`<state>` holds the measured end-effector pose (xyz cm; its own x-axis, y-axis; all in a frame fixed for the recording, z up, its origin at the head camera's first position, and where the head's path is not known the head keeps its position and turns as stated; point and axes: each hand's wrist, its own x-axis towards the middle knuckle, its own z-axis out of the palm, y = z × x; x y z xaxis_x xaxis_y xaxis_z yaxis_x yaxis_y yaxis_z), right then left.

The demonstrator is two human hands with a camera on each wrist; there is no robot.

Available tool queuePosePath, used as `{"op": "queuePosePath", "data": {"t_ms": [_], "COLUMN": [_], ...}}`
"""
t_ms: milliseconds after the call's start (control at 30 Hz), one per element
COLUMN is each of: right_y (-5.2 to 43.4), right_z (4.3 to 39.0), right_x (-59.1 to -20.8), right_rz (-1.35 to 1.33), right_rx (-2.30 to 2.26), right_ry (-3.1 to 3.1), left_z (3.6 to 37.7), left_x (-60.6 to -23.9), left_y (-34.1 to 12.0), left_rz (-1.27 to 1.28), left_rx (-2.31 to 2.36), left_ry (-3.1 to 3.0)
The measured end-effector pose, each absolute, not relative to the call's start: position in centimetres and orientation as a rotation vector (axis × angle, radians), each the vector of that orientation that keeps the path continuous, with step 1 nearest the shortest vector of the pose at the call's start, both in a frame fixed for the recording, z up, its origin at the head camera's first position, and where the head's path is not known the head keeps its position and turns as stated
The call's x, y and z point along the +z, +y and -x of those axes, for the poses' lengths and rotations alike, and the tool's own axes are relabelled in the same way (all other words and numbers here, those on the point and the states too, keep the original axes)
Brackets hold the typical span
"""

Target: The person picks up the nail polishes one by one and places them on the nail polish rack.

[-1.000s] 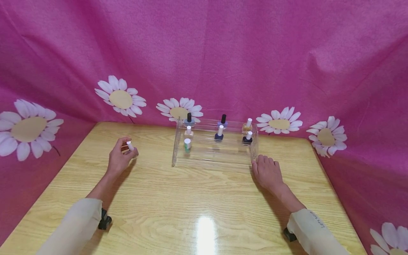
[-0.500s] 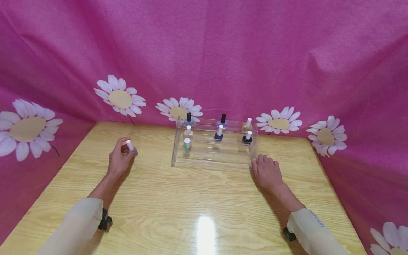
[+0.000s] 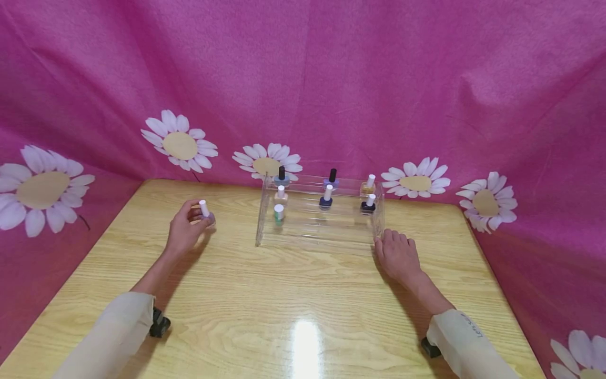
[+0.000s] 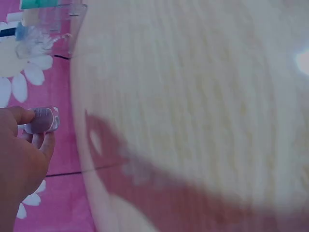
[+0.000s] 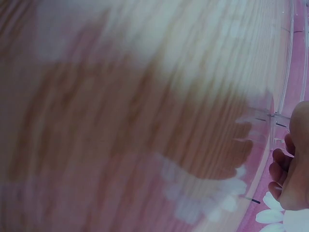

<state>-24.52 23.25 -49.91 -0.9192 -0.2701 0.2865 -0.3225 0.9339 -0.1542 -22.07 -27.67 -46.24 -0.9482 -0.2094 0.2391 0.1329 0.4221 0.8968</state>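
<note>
The left hand (image 3: pixel 184 231) grips a small bottle (image 3: pixel 205 212) upright over the table (image 3: pixel 303 295), and a tiered rack (image 3: pixel 318 221) stands to the right of that grip, well apart from it. On the rack, three bottles sit on the rear step, three on the step before it, and one bottle (image 3: pixel 279 213) on the lowest occupied step at the end nearest the grip. The right hand (image 3: pixel 397 257) rests on the table at the rack's far front corner, fingertips touching it.

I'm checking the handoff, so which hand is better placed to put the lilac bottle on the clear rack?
Probably the left hand: it grips the white-capped lilac bottle. The right hand rests against the clear acrylic rack.
</note>
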Motion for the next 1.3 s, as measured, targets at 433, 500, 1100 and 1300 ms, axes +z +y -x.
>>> {"op": "queuePosePath", "data": {"t_ms": [433, 500, 1100, 1300], "right_y": [23.3, 23.3, 23.2, 23.2], "right_z": [24.7, 24.6, 24.5, 24.5], "right_x": [-49.7, -49.7, -49.6, -49.6], "right_rz": [-0.44, -0.439, -0.441, -0.448], "right_rx": [0.285, 0.285, 0.285, 0.258], "right_ry": [-2.851, -2.854, -2.877, -2.84], "left_z": [22.7, 22.8, 23.8, 24.4], "left_x": [-42.7, -42.2, -40.2, -39.9], "left_y": [-24.4, -23.7, -17.8, -15.5], "left_rz": [0.246, 0.273, 0.55, 0.659], "left_rx": [-1.686, -1.714, -1.723, -1.701], "left_ry": [-2.255, -2.248, -2.31, -2.312]}}
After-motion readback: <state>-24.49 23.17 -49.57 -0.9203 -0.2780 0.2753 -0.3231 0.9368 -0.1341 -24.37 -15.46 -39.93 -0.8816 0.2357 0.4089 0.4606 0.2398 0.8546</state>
